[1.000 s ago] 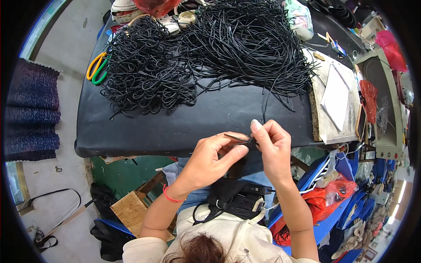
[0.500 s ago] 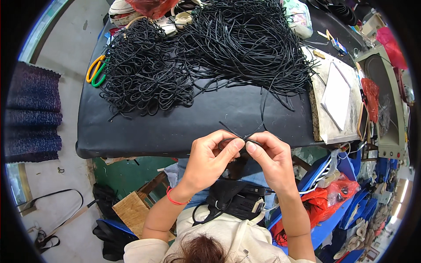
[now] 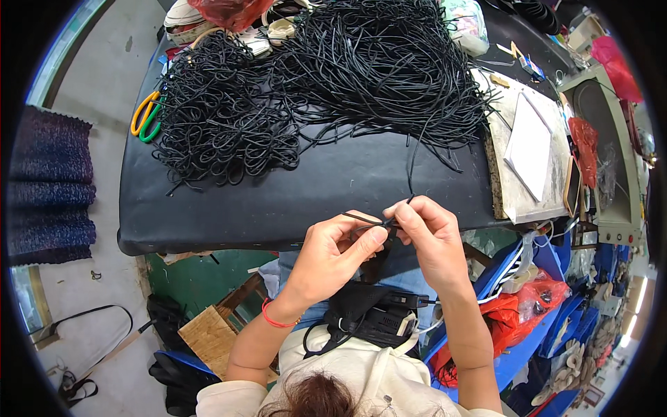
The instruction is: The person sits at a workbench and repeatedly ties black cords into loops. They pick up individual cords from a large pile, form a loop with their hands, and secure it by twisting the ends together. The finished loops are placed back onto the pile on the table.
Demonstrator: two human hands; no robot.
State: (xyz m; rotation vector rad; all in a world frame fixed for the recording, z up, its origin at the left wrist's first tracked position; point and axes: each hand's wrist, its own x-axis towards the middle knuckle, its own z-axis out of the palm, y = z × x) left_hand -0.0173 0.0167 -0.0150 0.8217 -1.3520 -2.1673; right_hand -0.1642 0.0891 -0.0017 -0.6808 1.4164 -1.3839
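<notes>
Two bare hands meet over the near edge of the black table, and we're looking at a pretty fine grip. The left hand has thumb and index pinched together, basically no gap, on a thin black cord, other fingers curled in. One end of it sticks out leftward past those fingers. The right hand is just beside it, thumb and index pressed close on the cord too, though we can't tell which strand, since the fingertips cover the crossing. Our guess: cord this floppy needs a hold from both sides or the crossing slides apart.

A strand also runs from the right hand to the big cord pile on the far side, so we figure that pile sits there to be in easy reach. Left of it is a looped heap, maybe grouped that way to limit tangles. The scissors, orange and green handles outward, lie at its left edge, handy to grab we'd say.

Container-wise: near right there's a bunched red plastic bag, partly see-through, with dark stuff showing that we can't identify. The whitish bag at far right looks plump, contents hidden. Same deal with another red bag, far left.
</notes>
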